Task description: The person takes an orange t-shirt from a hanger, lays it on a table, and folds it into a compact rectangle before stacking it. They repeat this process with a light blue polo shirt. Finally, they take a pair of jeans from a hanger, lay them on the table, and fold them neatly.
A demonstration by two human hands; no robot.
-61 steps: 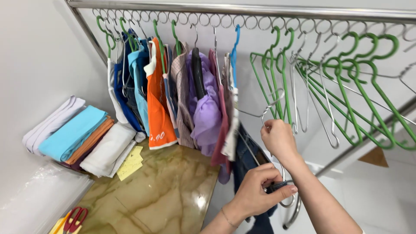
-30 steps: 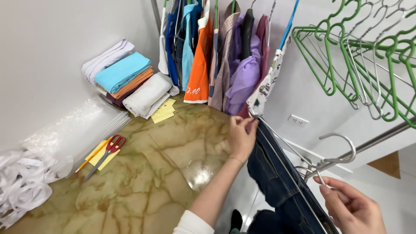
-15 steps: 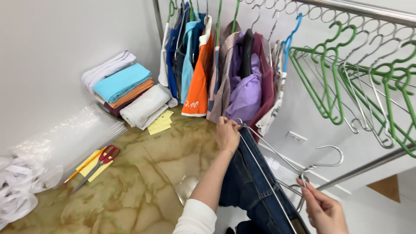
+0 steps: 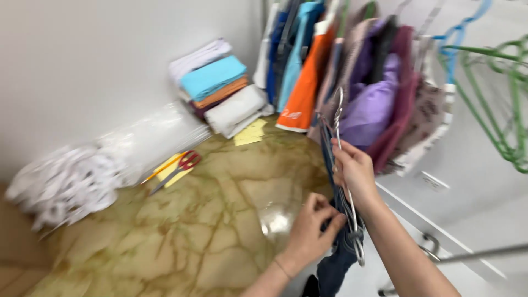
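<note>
Fingers of the right hand (image 4: 355, 170) are clenched around the wire of a metal hanger (image 4: 344, 181), held roughly upright with its hook near the hanging clothes (image 4: 352, 71). Fingers of the left hand (image 4: 313, 231) pinch the dark blue garment (image 4: 335, 258) just below, where the fabric meets the hanger's lower wire; both hands sit close together at the edge of the marbled table (image 4: 181, 231). Judged from this grip, the step in hand is fitting the garment onto the hanger (or squaring it there); the next move would call for the fabric to sit evenly before the hook goes up to a rail, which lies outside the frame. Farther out, folded cloths (image 4: 220, 88) are stacked against the wall, with red-handled scissors (image 4: 179, 168) and a heap of white material (image 4: 66, 184) on the table. Motion blur softens everything; the garment's lower part is cut off, so its kind cannot be settled.
</note>
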